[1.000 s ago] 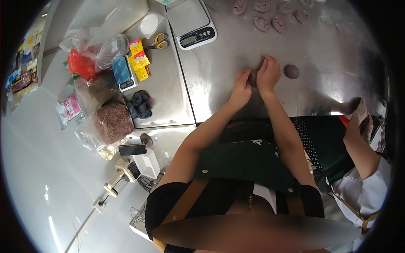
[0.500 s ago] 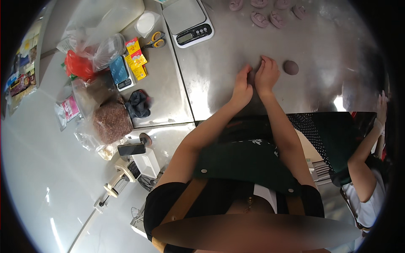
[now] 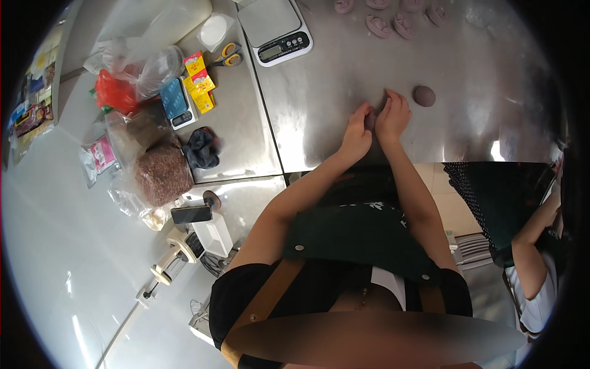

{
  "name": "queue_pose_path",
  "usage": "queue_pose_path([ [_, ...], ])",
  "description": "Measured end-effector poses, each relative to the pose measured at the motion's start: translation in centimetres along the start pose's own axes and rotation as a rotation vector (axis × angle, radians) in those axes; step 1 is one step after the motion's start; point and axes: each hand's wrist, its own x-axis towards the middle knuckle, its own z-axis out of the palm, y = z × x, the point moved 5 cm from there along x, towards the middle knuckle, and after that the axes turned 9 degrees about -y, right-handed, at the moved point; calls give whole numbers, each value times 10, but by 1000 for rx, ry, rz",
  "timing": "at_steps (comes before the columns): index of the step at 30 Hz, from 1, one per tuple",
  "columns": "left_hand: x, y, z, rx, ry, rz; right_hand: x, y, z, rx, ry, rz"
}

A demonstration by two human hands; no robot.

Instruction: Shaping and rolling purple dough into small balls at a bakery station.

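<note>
between the bent fingers of two bare hands, the left hand (image 3: 356,136) and the right hand (image 3: 393,120), i can see a small purplish-brown lump of dough (image 3: 370,120). the fingers are curved inward, cupped toward each other, with the lump showing in the gap beside the left fingertips; how firmly either hand grips it i cannot tell, nor whether it touches the steel table (image 3: 332,67) underneath.

just to the right of the right fingers, a smooth round dough ball (image 3: 424,96) sits by itself. beyond the fingertips, well ahead, lie six shaped dough pieces (image 3: 378,26) in two loose rows. ahead and to the left of the fingers stands a white kitchen scale (image 3: 275,31) with a grey plate.

farther left of the fingers come yellow-handled scissors (image 3: 230,56), then a crumpled dark cloth (image 3: 201,147), some yellow-and-red packets (image 3: 200,83) and a smaller scale (image 3: 177,101) with a blue top. a clear bag of reddish-brown grainy stuff (image 3: 163,175) lies farther left yet, and farthest from the fingers is a red plastic bag (image 3: 117,92).
</note>
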Motion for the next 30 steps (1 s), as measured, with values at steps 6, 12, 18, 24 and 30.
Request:
queue_pose_path([
  [6, 3, 42, -13, 120, 61, 329, 38, -28, -26, 55, 122, -160],
  [12, 6, 38, -9, 115, 91, 279, 54, -29, -8, 129, 110, -82],
  [18, 5, 35, -16, 182, 196, 268, 39, -11, 5, 85, 137, -67],
  [24, 35, 16, -24, -5, 47, 199, 41, -18, 6, 36, 26, -58],
  [30, -5, 33, -6, 71, 147, 236, 35, -25, -1, 172, 43, -20],
])
